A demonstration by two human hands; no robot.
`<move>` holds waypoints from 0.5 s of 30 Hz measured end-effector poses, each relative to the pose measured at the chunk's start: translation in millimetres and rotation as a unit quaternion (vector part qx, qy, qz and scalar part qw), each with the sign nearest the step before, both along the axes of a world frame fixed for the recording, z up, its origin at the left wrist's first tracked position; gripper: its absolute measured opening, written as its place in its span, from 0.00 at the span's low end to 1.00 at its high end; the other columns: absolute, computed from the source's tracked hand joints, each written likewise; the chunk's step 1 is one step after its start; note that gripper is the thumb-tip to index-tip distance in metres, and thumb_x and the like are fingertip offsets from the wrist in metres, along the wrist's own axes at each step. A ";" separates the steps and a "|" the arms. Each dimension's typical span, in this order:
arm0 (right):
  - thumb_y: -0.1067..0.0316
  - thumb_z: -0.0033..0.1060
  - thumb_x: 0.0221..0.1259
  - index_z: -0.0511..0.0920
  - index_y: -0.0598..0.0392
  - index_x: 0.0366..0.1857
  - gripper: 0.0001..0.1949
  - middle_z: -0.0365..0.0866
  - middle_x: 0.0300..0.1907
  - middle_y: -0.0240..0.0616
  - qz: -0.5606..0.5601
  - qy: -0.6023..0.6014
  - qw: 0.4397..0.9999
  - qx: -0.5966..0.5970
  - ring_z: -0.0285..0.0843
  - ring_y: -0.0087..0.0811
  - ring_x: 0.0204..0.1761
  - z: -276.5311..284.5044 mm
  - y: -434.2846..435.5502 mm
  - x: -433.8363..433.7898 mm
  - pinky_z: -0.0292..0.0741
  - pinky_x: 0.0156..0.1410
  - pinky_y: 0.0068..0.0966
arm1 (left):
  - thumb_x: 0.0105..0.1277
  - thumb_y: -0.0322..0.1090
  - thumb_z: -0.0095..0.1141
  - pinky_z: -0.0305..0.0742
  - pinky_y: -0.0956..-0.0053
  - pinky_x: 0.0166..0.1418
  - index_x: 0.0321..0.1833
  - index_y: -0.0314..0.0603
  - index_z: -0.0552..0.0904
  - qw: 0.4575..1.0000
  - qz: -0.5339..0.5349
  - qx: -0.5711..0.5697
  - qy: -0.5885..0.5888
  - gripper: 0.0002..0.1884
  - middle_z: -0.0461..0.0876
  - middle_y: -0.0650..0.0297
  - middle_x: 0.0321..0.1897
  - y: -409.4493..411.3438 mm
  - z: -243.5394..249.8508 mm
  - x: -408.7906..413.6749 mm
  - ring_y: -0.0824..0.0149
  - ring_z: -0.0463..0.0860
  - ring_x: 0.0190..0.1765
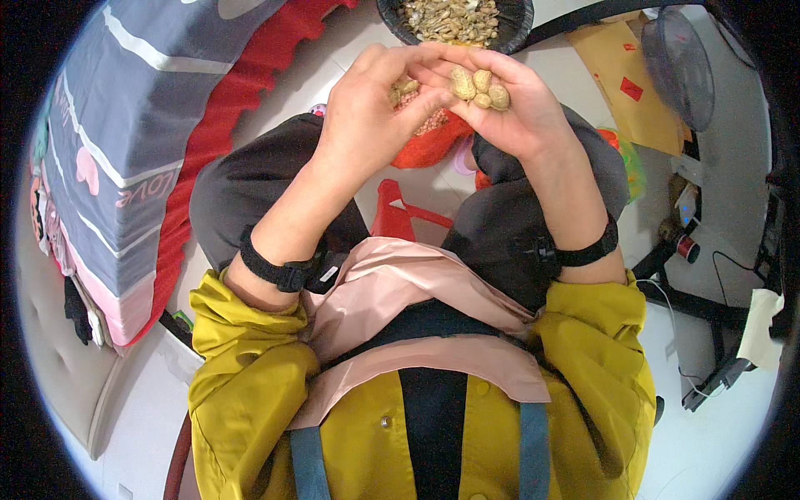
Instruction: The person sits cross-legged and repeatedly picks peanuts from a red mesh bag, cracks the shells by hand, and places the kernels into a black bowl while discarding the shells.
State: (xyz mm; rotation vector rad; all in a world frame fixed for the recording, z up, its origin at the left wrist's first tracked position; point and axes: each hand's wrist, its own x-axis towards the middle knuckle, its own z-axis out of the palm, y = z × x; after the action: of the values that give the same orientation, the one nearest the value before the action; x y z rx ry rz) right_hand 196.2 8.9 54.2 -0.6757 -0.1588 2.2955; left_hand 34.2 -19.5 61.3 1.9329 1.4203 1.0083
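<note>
My right hand (525, 112) lies palm up with several unshelled peanuts (463, 84) resting in it. Beside it, my left hand (369, 103) is curved, its thumb tip close to those peanuts and its fingertips hidden by my right hand. More peanuts in the shell (405, 89) show in the gap between left thumb and fingers; whether they lie in that hand or below it, I cannot tell. Under both hands is a red bag or bowl (425, 150) holding pink shelled peanut kernels (431, 124), partly covered.
Beyond my hands, a black-lined bin (525, 25) holds many peanut shells (449, 22). A red plastic piece (395, 209) stands between my knees. A bed with a grey cover (137, 144) is at left. At right are a cardboard sheet (615, 75), a clear plastic bowl (678, 69) and cables.
</note>
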 end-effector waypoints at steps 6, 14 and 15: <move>0.68 0.40 0.63 0.72 0.63 0.48 0.14 0.74 0.46 0.41 0.029 -0.043 0.997 0.053 0.72 0.29 0.50 -11.3 -2.7 -7.1 0.71 0.53 0.26 | 0.48 0.39 0.64 0.75 0.69 0.36 0.40 0.42 0.78 0.999 -0.006 -0.006 0.047 0.17 0.77 0.58 0.29 -2.9 -11.5 8.2 0.58 0.79 0.33; 0.65 0.40 0.65 0.71 0.61 0.44 0.12 0.73 0.39 0.37 0.034 -0.205 0.966 0.154 0.70 0.25 0.39 -5.5 -8.8 -5.1 0.68 0.40 0.20 | 0.48 0.34 0.64 0.73 0.73 0.36 0.41 0.39 0.78 0.998 0.054 0.005 -0.043 0.17 0.76 0.59 0.28 -3.5 -3.2 10.2 0.64 0.77 0.31; 0.65 0.42 0.65 0.72 0.60 0.41 0.11 0.73 0.34 0.34 0.019 -0.161 0.979 0.123 0.71 0.21 0.33 -3.4 -11.9 -6.4 0.69 0.31 0.16 | 0.48 0.34 0.64 0.73 0.74 0.36 0.41 0.39 0.78 0.997 0.067 -0.005 -0.045 0.17 0.76 0.60 0.28 -4.3 -2.8 9.8 0.65 0.77 0.31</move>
State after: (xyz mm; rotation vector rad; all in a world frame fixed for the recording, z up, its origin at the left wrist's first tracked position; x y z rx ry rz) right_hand 189.8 -3.0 50.8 -0.9142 -0.6016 2.1385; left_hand 44.0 -23.9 58.5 1.7800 1.5173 1.1334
